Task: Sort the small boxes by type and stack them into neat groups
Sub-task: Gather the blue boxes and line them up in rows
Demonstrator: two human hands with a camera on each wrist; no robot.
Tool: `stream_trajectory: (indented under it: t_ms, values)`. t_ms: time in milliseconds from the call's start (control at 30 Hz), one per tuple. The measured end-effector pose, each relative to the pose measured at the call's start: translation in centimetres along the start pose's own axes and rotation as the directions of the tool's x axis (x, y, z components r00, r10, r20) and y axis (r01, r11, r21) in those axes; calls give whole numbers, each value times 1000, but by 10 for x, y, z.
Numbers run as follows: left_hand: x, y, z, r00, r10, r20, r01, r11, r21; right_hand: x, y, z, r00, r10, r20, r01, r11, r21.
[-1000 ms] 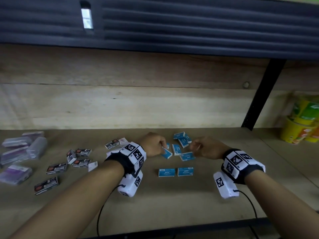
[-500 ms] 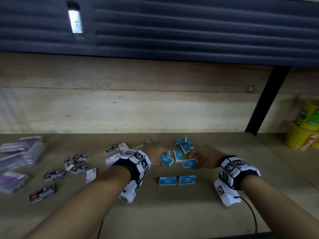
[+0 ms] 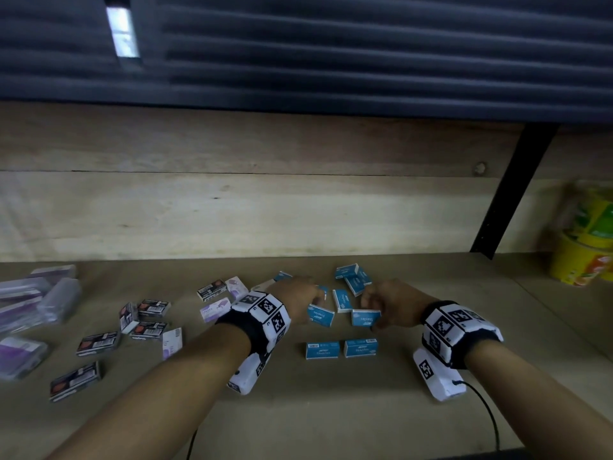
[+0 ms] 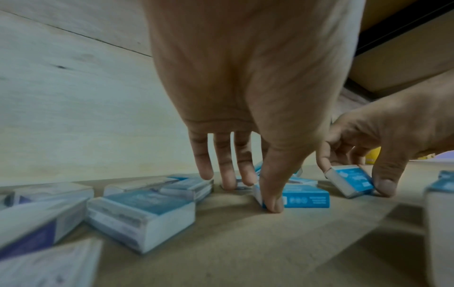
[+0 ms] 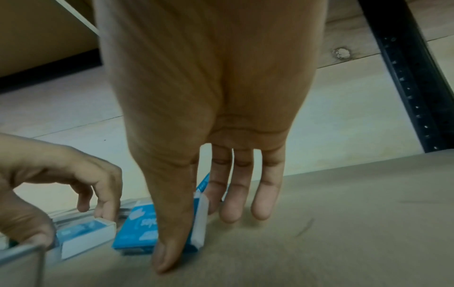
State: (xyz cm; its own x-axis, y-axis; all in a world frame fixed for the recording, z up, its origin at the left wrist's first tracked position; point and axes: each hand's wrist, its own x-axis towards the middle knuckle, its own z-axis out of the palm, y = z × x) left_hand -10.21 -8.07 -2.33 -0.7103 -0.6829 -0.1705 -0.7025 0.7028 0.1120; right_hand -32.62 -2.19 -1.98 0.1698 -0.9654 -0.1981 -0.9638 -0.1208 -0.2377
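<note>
- The left hand [image 3: 300,302] pinches a blue box [image 3: 320,314]; the right hand [image 3: 393,303] pinches another blue box [image 3: 366,317].
- The aligned blue pair [image 3: 341,348] lies toward the person from both grips.

Legible print is confined to the blue boxes. The blue box [image 3: 366,317] pinched by the right hand [image 3: 393,303] carries the word "Staples" in white lettering, seen upside down in the head view. The near-left blue box [image 3: 322,350] of the pair lying side by side also reads "Staples", white on blue. Its neighbour, the near-right blue box [image 3: 360,347], bears a white line of print too small to read. The dark boxes [image 3: 98,343] show barcode-like stripes and label patches, illegible. The wristbands [image 3: 267,312] carry black-and-white square code markers, without text.
</note>
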Motion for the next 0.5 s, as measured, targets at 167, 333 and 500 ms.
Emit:
stream_trajectory:
  t_ms: [167, 333, 500]
  values:
    - [0, -1, 3, 999, -8, 42, 10, 999, -41, -3, 0, 2, 1000, -6, 3, 6, 1000, -4]
    - [-2, -2, 2, 999, -11, 43, 15, 996, -83, -7, -4, 1, 1000, -9, 13, 9, 1000, -10]
    - [-10, -4, 0, 999, -9, 38, 14, 993, -115, -10, -10, -3, 1000, -13, 17, 13, 1000, 22]
